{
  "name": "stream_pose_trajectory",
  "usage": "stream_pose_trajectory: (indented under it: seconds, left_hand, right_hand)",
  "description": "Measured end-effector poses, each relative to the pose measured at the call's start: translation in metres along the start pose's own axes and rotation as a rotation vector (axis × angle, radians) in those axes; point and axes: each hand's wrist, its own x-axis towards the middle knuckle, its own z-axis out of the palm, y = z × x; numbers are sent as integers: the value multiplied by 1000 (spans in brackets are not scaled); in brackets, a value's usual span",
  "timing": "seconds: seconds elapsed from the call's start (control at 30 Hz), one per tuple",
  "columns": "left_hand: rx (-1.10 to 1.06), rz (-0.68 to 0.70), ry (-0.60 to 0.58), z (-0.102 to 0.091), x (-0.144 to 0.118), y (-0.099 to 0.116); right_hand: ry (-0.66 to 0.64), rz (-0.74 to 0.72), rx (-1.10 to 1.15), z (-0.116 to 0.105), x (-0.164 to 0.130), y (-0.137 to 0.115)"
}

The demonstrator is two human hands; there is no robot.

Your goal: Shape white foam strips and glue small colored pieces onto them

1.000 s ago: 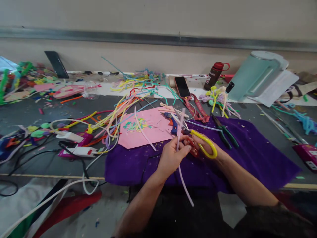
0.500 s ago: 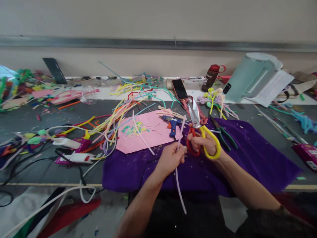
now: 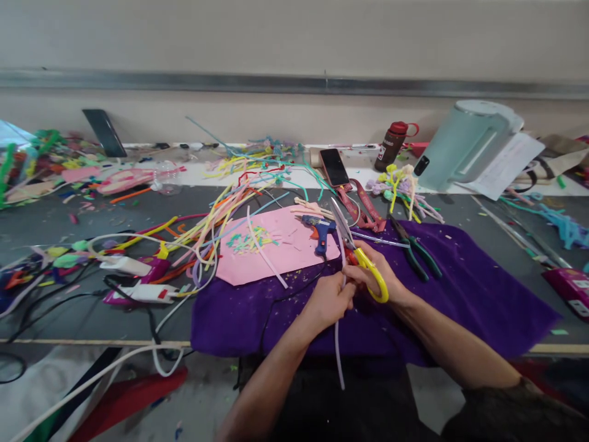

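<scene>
My left hand is closed on a pale lilac pipe cleaner, which hangs below the fist and rises above it. My right hand grips scissors with one yellow and one red handle; the metal blades point up and away, close beside the upper part of the pipe cleaner. Both hands nearly touch above a purple cloth. Beyond them a blue glue gun lies on a pink sheet, along with small cut bits and another pale strip.
Green-handled pliers rest on the cloth at right. Behind lie a phone, a brown bottle and a pale green kettle. Bundled pipe cleaners, a white cable and power strips crowd the left.
The scissors have come down and turned, with the blades now narrower together beside the pipe cleaner. My right hand has moved left and lower, closer to my left hand.
</scene>
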Motion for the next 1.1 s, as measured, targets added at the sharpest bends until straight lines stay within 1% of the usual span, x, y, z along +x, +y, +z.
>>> stream_pose_trajectory:
  seconds: [0.07,0.13,0.2,0.23,0.3,0.33,0.37,0.4,0.43,0.5,0.6,0.7,0.77,0.8,0.93,1.0,1.07,1.1]
  left_hand:
    - [-8,19,29,-2,-6,3]
    - [35,75,118,-11,-17,4]
    - [135,135,270,-27,-31,-1]
    - [205,139,354,-38,-39,-5]
    - [382,112,531,-60,-54,-17]
    - [494,85,596,-70,-60,-23]
    - [612,48,621,-78,-65,-30]
    - [721,6,617,-84,-68,-36]
    - [812,-26,594,-89,-69,-41]
    - [929,-60,531,-92,-67,-50]
    - [986,-81,457,-90,-59,-56]
    - [988,-79,433,-90,-53,-59]
    - [963,-44,473,-93,-53,-60]
    - [941,-22,517,-97,-54,-61]
    - [859,39,785,-119,-63,-62]
    - [878,24,874,-134,-72,-65]
    - [918,-44,894,-147,-82,-69]
    - [941,-72,883,-152,-87,-71]
  right_hand:
    - [-8,2,-14,-2,0,1]
    - [3,3,-12,-6,1,3]
    - [31,36,31,-13,5,5]
    - [47,70,67,-17,7,6]
    - [74,127,139,-22,11,8]
    - [80,145,168,-23,12,9]
    - [82,154,190,-24,13,9]
    - [78,163,203,-24,13,9]
    - [66,174,206,-23,13,10]
    - [33,200,189,-21,12,11]
    - [9,196,145,-19,11,15]
    - [-10,182,125,-19,11,18]
    - [-15,181,123,-20,11,19]
    - [-10,180,124,-20,12,19]
    - [-30,215,122,-19,12,16]
    - [-55,229,129,-19,12,14]
    - [-55,226,133,-18,12,14]
    - [-49,230,129,-18,13,14]
